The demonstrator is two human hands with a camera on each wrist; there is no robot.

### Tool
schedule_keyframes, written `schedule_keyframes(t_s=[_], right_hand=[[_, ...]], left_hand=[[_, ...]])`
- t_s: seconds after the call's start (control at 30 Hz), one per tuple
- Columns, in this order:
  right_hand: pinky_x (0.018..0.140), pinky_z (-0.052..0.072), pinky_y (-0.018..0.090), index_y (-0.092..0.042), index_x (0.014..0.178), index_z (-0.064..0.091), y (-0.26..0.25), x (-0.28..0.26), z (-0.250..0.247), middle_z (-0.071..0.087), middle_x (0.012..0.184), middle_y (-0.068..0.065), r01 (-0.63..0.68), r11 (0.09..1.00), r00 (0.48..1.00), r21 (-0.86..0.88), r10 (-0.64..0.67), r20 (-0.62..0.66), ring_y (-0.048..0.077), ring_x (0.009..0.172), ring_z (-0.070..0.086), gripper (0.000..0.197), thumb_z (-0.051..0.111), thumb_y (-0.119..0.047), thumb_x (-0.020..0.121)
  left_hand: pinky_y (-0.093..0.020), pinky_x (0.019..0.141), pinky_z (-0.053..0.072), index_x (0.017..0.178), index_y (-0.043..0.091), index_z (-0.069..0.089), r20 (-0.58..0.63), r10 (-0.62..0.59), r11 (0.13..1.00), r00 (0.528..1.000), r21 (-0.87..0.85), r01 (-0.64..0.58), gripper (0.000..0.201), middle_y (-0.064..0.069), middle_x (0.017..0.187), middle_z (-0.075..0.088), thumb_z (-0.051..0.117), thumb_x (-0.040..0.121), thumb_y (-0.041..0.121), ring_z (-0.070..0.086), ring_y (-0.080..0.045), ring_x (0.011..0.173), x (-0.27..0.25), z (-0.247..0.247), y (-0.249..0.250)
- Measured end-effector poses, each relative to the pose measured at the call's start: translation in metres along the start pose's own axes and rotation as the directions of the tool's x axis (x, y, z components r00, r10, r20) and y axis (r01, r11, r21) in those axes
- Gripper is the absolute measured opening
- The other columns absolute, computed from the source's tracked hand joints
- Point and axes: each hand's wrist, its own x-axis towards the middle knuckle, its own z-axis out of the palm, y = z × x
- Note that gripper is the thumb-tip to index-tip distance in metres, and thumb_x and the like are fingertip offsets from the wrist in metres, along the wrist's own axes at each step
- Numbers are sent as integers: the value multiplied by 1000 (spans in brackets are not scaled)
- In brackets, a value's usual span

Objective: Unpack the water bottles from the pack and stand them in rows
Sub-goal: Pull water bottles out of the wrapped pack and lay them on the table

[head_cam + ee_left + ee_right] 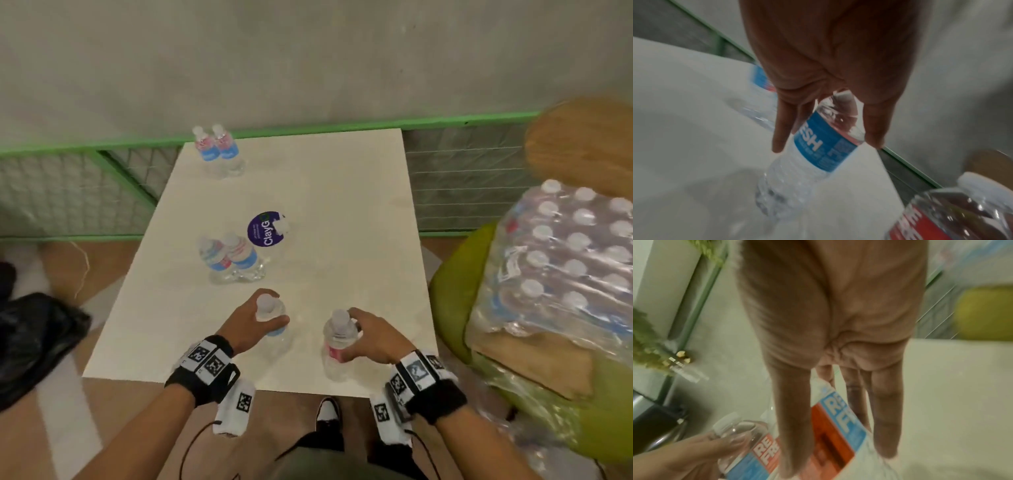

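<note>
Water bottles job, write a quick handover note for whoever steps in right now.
Left hand holds a bottle by its neck, near the table's front edge.
Right hand has its grip on a second bottle, beside the first.
Done: a pair of bottles stands at the far edge, another pair mid-table.
Left: stand these two as the next row, then keep unpacking the wrapped pack on the right.

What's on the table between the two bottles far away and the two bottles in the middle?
Nothing: in the head view, bare white table separates the far pair from the middle pair.
</note>
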Motion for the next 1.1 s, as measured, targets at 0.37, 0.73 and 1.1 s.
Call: schedule_keyframes(t_s=[0.37,0.73,1.1], right_hand=[[92,42,31,-19,133,40,-156,132,119,60,126,8,117,993,987,-5,-117,-106,29,116,57,66,73,-22,76],[79,42,29,-13,117,51,-184,169,138,65,110,9,136,985,952,106,-100,-289,27,103,61,41,69,-14,80],[94,40,28,-9,136,36,-175,165,144,43,135,12,113,983,960,142,-71,-271,27,120,51,64,69,-15,82]], left_hand=[[-40,100,42,118,34,51,-466,-214,973,858,-183,143,63,-14,116,54,76,62,48,50,-26,106,3,-119,-105],[-48,102,41,132,22,44,-368,-143,974,919,-218,64,93,-6,129,55,68,50,59,50,-26,119,45,-129,-107],[-40,106,37,144,13,21,-312,-144,960,939,-275,56,90,-12,144,38,76,73,6,39,-26,131,32,-136,-105]])
